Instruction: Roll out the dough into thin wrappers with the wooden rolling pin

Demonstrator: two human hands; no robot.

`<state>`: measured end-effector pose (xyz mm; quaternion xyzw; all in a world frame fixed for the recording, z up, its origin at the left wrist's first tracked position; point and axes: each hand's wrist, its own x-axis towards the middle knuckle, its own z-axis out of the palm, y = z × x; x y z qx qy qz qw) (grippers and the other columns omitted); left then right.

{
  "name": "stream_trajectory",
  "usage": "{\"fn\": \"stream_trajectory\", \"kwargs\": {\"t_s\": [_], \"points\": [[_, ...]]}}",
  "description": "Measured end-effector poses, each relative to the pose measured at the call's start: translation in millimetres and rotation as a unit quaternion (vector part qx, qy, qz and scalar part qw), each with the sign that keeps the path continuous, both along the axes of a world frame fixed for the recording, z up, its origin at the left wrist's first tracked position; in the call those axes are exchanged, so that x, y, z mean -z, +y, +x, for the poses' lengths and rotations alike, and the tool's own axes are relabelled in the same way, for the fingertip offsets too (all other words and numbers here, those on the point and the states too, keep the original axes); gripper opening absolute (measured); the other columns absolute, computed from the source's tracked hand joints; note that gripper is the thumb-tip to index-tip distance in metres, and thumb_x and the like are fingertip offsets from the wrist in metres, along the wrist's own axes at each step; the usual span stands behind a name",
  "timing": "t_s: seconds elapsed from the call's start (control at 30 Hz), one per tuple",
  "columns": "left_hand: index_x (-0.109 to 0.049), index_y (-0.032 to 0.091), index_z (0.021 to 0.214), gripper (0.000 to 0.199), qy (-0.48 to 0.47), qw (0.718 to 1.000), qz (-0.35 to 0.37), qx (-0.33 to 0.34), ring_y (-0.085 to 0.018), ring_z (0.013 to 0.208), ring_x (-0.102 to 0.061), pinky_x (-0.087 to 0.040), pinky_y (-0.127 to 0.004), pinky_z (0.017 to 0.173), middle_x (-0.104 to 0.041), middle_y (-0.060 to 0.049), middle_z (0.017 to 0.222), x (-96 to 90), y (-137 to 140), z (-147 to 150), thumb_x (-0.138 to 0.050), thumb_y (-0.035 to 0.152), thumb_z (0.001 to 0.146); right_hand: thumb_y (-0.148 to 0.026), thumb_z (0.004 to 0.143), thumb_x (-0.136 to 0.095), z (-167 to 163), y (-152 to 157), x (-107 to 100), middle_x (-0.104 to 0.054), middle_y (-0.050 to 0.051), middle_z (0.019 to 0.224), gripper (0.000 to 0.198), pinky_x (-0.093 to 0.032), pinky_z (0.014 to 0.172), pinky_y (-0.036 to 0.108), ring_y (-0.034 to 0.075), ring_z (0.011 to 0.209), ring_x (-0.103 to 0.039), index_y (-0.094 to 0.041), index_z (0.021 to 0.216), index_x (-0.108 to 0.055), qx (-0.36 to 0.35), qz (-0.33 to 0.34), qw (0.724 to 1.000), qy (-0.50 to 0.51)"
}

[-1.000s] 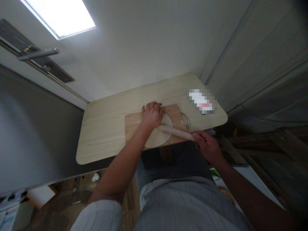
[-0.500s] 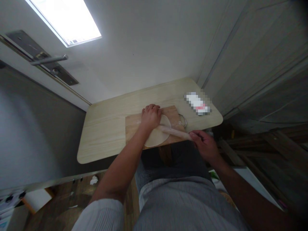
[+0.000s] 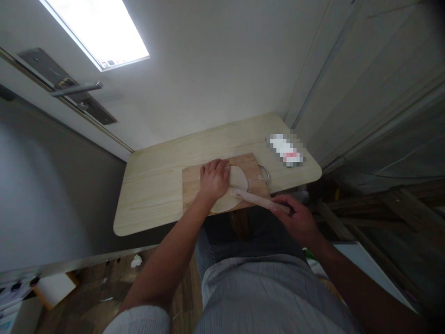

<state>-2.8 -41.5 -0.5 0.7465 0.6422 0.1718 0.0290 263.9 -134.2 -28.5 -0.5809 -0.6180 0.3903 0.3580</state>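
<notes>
A thin round sheet of dough (image 3: 239, 177) lies on a wooden cutting board (image 3: 192, 178) that has a metal loop handle at its right side. My left hand (image 3: 214, 178) rests over the dough's left part and the board, back up, fingers laid forward with nothing visibly in them. Its palm hides that part of the dough. My right hand (image 3: 295, 215) is closed round the near right end of a wooden rolling pin (image 3: 259, 200). The pin slants across the dough, its far end beside my left wrist.
The board sits at the front edge of a pale wooden table (image 3: 149, 185). A blurred-out phone-like object (image 3: 285, 150) lies at the table's right. Behind stands a white door with a lever handle (image 3: 76, 88). Crumpled white paper (image 3: 136, 261) lies on the floor.
My left hand has shifted slightly left and toward me over the dough. The rolling pin, held in my right hand, has moved a little nearer to me and to the right.
</notes>
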Motion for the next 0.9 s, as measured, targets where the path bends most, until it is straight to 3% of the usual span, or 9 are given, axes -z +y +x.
{"fn": "stream_trajectory", "kwargs": {"t_s": [0.23, 0.5, 0.7, 0.9], "points": [[-0.058, 0.028, 0.133, 0.042, 0.017, 1.0, -0.013, -0.013, -0.024, 0.131, -0.048, -0.03, -0.046, 0.112, -0.058, -0.007, 0.141, -3.2, 1.5, 2.7, -0.029, 0.042, 0.106, -0.049, 0.088, -0.067, -3.6, 3.3, -5.1, -0.072, 0.005, 0.096, 0.03, -0.051, 0.077, 0.033, 0.021, 0.085, -0.066, -0.022, 0.101, -0.07, 0.007, 0.053, 0.997, -0.05], [-0.059, 0.029, 0.129, 0.04, 0.017, 1.0, -0.013, -0.019, -0.026, 0.13, -0.048, -0.029, -0.052, 0.114, -0.058, -0.006, 0.141, -5.5, 9.7, 8.6, -0.029, 0.042, 0.105, -0.039, 0.091, -0.065, -20.8, 11.6, -17.3, -0.071, 0.008, 0.099, 0.023, -0.047, 0.091, 0.039, 0.024, 0.097, -0.062, -0.021, 0.103, -0.072, -0.025, 0.221, 0.957, -0.187], [-0.059, 0.029, 0.128, 0.042, 0.025, 0.999, -0.022, -0.022, -0.027, 0.129, -0.049, -0.03, -0.052, 0.113, -0.058, -0.007, 0.141, -7.8, 13.9, 11.3, -0.027, 0.044, 0.105, -0.033, 0.09, -0.066, -45.8, 17.3, -35.2, -0.071, 0.007, 0.107, 0.022, -0.039, 0.09, 0.042, 0.027, 0.104, -0.058, -0.027, 0.11, -0.075, -0.047, 0.234, 0.926, -0.292], [-0.061, 0.029, 0.124, 0.041, 0.02, 1.0, -0.017, -0.015, -0.028, 0.125, -0.051, -0.031, -0.052, 0.111, -0.059, -0.007, 0.138, -5.8, 17.0, 11.5, -0.028, 0.044, 0.105, -0.032, 0.091, -0.065, -55.9, 22.0, -38.5, -0.07, 0.007, 0.11, 0.025, -0.038, 0.086, 0.04, 0.026, 0.101, -0.058, -0.028, 0.114, -0.073, -0.079, 0.227, 0.919, -0.311]]}}
